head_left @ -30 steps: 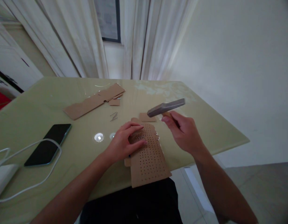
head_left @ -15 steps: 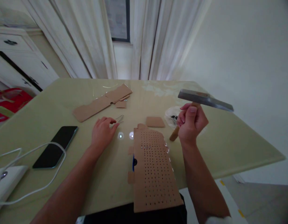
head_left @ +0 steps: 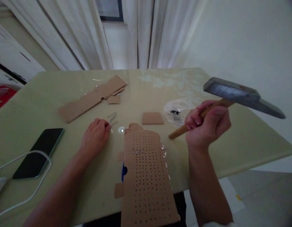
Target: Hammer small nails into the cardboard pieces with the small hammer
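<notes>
So the left hand (head_left: pixel 95 137) has come off the perforated cardboard (head_left: pixel 147 171) and now sits on the desk (head_left: pixel 53 91) beside it, fingertips pinched on a thin nail (head_left: pixel 113 123). The right hand (head_left: pixel 207 124) stays wrapped round the hammer (head_left: pixel 240 96) handle, now lifted higher and further right than a second ago

Grey-headed wooden-handled hammer (head_left: pixel 240 97) raised, tilted, over table's right side, thin nail (head_left: pixel 113 123) pinched near perforated cardboard (head_left: pixel 146 170)
</notes>
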A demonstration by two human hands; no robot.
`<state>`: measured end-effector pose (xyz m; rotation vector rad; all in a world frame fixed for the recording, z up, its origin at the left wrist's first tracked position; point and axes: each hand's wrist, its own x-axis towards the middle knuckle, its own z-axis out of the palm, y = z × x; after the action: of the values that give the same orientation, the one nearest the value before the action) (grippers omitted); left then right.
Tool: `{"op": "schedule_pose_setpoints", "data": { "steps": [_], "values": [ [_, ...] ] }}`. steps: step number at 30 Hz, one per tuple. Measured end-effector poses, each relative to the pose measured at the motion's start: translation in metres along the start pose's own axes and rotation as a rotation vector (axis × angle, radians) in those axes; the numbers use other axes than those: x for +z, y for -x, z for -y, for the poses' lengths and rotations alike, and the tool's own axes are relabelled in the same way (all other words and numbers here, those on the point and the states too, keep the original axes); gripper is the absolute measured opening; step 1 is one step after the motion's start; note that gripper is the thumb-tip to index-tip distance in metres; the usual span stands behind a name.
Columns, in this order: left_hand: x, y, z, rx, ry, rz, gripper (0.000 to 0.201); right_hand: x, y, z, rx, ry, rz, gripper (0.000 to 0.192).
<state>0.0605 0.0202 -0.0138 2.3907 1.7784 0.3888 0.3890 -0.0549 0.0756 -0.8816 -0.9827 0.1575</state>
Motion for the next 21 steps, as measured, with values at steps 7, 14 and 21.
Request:
{"op": "schedule_pose_setpoints", "data": {
  "steps": [7, 14, 21],
  "values": [
    [0.000, 0.001, -0.008, 0.013, 0.020, 0.008, 0.029, 0.001, 0.004, 0.003, 0.049, 0.150, -0.004, 0.037],
    [0.006, 0.001, -0.017, 0.072, 0.031, 0.019, 0.024, 0.006, 0.007, 0.003, 0.011, 0.030, 0.007, 0.032],
    [0.002, 0.001, -0.019, 0.069, 0.174, -0.030, 0.021, 0.001, 0.000, -0.006, -0.039, -0.052, 0.000, 0.038]
  ]
}}
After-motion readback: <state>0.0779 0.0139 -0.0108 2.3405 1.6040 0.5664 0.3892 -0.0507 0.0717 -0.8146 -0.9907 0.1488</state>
